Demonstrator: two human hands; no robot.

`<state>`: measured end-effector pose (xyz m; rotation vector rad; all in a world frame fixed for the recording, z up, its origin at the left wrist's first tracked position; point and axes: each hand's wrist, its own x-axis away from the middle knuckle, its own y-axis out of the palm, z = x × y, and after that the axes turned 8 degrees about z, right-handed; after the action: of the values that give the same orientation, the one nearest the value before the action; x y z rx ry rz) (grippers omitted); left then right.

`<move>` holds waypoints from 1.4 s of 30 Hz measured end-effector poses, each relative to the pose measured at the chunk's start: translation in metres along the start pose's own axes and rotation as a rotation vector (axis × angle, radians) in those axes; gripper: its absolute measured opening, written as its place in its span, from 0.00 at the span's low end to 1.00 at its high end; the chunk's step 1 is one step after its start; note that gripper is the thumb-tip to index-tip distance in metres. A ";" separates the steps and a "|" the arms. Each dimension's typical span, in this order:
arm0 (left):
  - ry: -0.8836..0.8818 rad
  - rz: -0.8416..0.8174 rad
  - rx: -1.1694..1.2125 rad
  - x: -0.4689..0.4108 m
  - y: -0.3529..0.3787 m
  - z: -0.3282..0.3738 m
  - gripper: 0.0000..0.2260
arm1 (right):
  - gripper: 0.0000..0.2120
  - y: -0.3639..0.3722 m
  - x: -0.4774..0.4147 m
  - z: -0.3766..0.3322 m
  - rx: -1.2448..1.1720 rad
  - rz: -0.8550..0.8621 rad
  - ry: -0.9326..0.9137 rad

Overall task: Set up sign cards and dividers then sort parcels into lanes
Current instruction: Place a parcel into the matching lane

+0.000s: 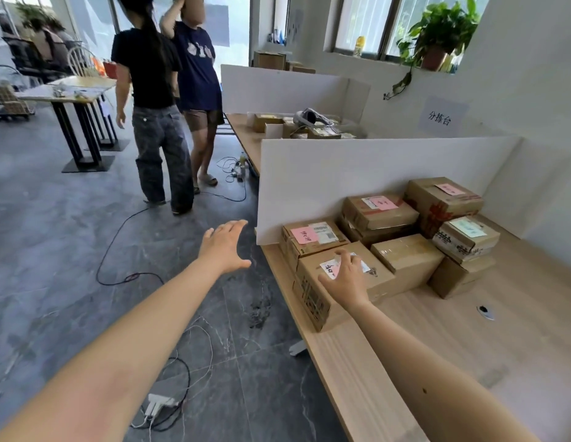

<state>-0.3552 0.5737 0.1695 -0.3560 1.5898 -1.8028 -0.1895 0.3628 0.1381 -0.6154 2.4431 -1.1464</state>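
Resting on top of the nearest brown cardboard parcel with a pink label (309,295), the right hand (344,282) has its fingers spread apart and flat, gripping nothing. That parcel sits at the 9 o'clock edge of the light wooden tabletop (469,339), touching the other stacked brown cardboard parcels (405,218) at its 1 o'clock, in front of the upright white divider board (357,177). The left hand (225,247) hovers over the grey marbled floor (70,250) at 10 o'clock, fingers straight and apart.
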 end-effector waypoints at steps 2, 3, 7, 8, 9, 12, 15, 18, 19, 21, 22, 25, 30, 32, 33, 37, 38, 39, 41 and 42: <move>0.034 -0.027 0.014 -0.020 0.010 0.008 0.43 | 0.32 0.005 -0.020 0.007 0.003 -0.006 0.017; 0.058 -0.040 0.016 -0.029 0.016 0.011 0.43 | 0.32 0.007 -0.030 0.011 0.000 -0.011 0.033; 0.140 -0.107 0.083 -0.070 0.033 0.027 0.46 | 0.33 0.014 -0.073 0.024 0.017 -0.012 0.077; 0.147 -0.124 0.125 -0.079 0.036 0.032 0.46 | 0.34 0.016 -0.081 0.026 0.023 -0.009 0.082; 0.156 -0.136 0.163 -0.089 0.039 0.038 0.47 | 0.35 0.018 -0.090 0.029 0.027 -0.009 0.091; 0.212 -0.166 0.192 -0.111 0.052 0.054 0.48 | 0.34 0.022 -0.107 0.041 0.027 -0.014 0.113; 0.279 -0.239 0.142 -0.126 0.070 0.065 0.50 | 0.33 0.022 -0.116 0.054 0.029 -0.004 0.145; 0.339 -0.340 0.091 -0.134 0.087 0.072 0.53 | 0.36 0.021 -0.122 0.068 0.041 0.009 0.196; 0.349 -0.376 0.086 -0.138 0.093 0.074 0.54 | 0.36 0.020 -0.124 0.074 0.044 0.014 0.216; 0.360 -0.430 0.097 -0.145 0.105 0.077 0.55 | 0.34 0.019 -0.125 0.082 0.057 0.027 0.252; 0.378 -0.454 0.108 -0.149 0.111 0.080 0.55 | 0.33 0.019 -0.125 0.087 0.064 0.042 0.274; 0.441 -0.498 0.096 -0.161 0.128 0.087 0.56 | 0.33 0.018 -0.122 0.097 0.085 0.066 0.329; 0.559 -0.559 0.055 -0.178 0.148 0.102 0.55 | 0.34 0.020 -0.120 0.109 0.074 0.100 0.433; 0.587 -0.621 0.062 -0.181 0.157 0.105 0.57 | 0.33 0.024 -0.117 0.111 0.065 0.097 0.477; 0.608 -0.654 0.071 -0.183 0.163 0.105 0.58 | 0.32 0.027 -0.117 0.112 0.054 0.099 0.504; 0.676 -0.782 0.168 -0.184 0.175 0.106 0.58 | 0.30 0.039 -0.107 0.112 -0.007 0.100 0.559; 0.699 -0.796 0.183 -0.185 0.176 0.105 0.58 | 0.29 0.042 -0.106 0.109 -0.026 0.109 0.574; 0.720 -0.808 0.190 -0.187 0.178 0.105 0.58 | 0.29 0.046 -0.104 0.107 -0.048 0.127 0.603; 0.752 -0.827 0.204 -0.189 0.180 0.105 0.57 | 0.30 0.052 -0.100 0.103 -0.104 0.169 0.662; 0.771 -0.841 0.214 -0.191 0.181 0.105 0.57 | 0.29 0.053 -0.098 0.100 -0.143 0.194 0.701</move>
<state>-0.0954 0.6180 0.0651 -0.2515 1.8545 -2.9964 -0.0692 0.3826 0.0504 0.0172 3.0948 -1.2638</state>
